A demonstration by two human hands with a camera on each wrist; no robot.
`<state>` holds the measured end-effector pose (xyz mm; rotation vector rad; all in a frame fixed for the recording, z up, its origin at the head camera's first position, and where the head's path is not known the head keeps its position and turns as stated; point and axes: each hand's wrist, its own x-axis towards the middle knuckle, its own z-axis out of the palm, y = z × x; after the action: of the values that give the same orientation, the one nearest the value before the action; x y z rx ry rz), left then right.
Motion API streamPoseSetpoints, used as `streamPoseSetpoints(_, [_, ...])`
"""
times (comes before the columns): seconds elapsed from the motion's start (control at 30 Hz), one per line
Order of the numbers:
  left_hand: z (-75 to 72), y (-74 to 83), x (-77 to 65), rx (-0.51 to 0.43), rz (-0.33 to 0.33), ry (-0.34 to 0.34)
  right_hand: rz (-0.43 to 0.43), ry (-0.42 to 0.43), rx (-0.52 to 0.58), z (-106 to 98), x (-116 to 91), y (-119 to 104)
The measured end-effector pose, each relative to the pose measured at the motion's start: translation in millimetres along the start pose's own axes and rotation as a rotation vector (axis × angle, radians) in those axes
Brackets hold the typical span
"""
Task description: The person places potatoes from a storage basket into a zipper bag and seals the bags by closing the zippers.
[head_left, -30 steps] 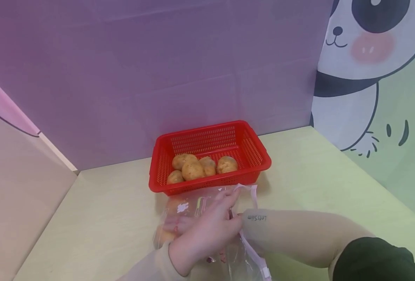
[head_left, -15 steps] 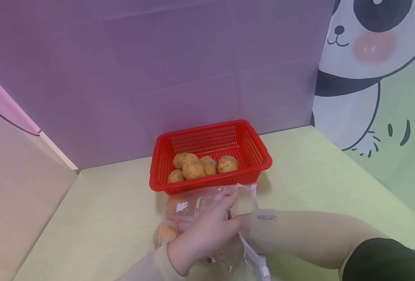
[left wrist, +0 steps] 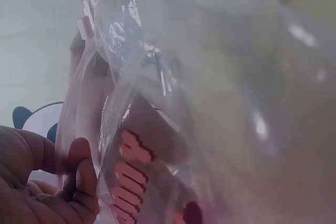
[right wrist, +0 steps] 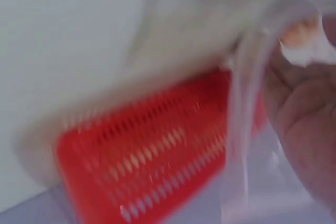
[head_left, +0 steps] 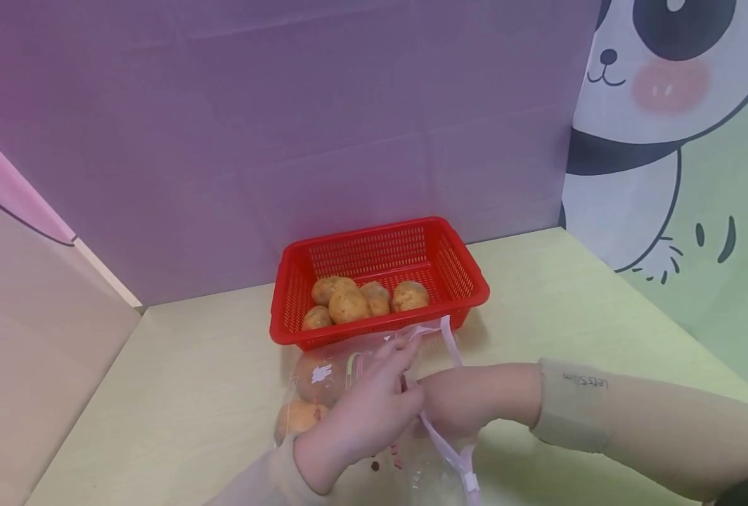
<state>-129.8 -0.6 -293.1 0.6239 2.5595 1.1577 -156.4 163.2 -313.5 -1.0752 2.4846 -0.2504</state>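
Observation:
In the head view a clear zip bag [head_left: 434,467] with a pale pink zip strip lies in front of the red basket. Two potatoes show through its left end, a nearer potato [head_left: 298,419] and a farther potato [head_left: 316,377]. My left hand [head_left: 368,411] lies over the bag, and the left wrist view has its thumb and finger pinching the bag's zip edge [left wrist: 67,129]. My right hand [head_left: 453,400] reaches into the bag's mouth, its fingertips hidden behind the left hand. The right wrist view shows its palm [right wrist: 310,111] uncurled, with no potato in it.
A red plastic basket [head_left: 377,328] stands behind the bag, with several potatoes [head_left: 349,304] along its near side. A white slider [head_left: 470,482] sits at the near end of the zip strip. A purple wall [head_left: 323,126] rises behind the pale tabletop [head_left: 178,379].
My right arm has drawn back to the right, and its hand has left the potatoes at the bag's far end. The left hand and bag mouth have shifted slightly left.

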Motion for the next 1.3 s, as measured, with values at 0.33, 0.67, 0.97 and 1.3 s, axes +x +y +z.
streamPoseSetpoints(0.33, [-2.4, -1.3, -2.2, -0.062, -0.063, -0.018, -0.068, -0.187, 0.029, -71.0, -40.6, 20.3])
streamPoseSetpoints(0.67, [-2.1, -2.1, -4.1, -0.062, -0.061, -0.023, 0.164, 0.296, 0.215, -109.2, 6.0, 60.3])
streamPoseSetpoints(0.97, [-1.6, 0.1, -6.9, -0.087, -0.04, -0.032, 0.497, 0.347, 0.291, -95.3, 65.5, 76.1])
streamPoseSetpoints(1.3, [-1.4, 1.1, -7.3, -0.057, -0.023, -0.024, 0.65, 0.232, 0.41, -86.8, 87.3, 82.2])
